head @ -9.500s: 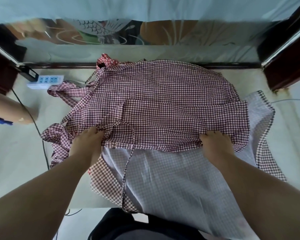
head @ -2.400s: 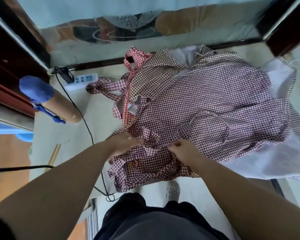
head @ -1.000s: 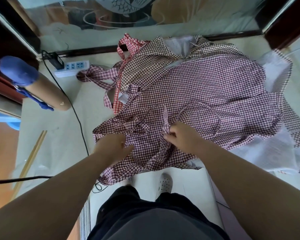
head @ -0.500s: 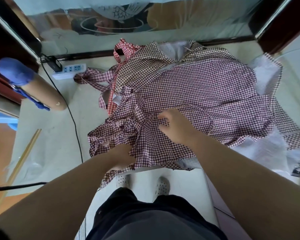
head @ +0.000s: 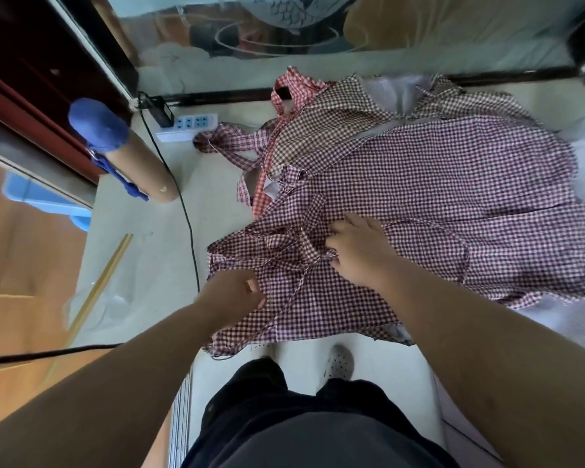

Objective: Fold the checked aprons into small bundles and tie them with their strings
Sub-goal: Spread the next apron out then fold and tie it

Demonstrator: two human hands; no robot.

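The purple checked apron [head: 436, 197] lies on the table [head: 142, 265], its 9 o'clock corner flatter than before. The left hand [head: 232, 292] pinches its edge; the right hand [head: 355, 248] presses it with straight fingers.

Left of the left hand [head: 233, 293] there is open tabletop [head: 139, 265], crossed by a black cable [head: 190, 228] just beside that hand and a wooden stick [head: 98, 282] farther out; beyond it a cardboard tube [head: 142, 170] and a power strip [head: 187, 125] stand in the way; ahead and right of the right hand [head: 357, 246], heaped checked aprons [head: 453, 184] cover the surface; a loose string [head: 306, 270] lies between the hands
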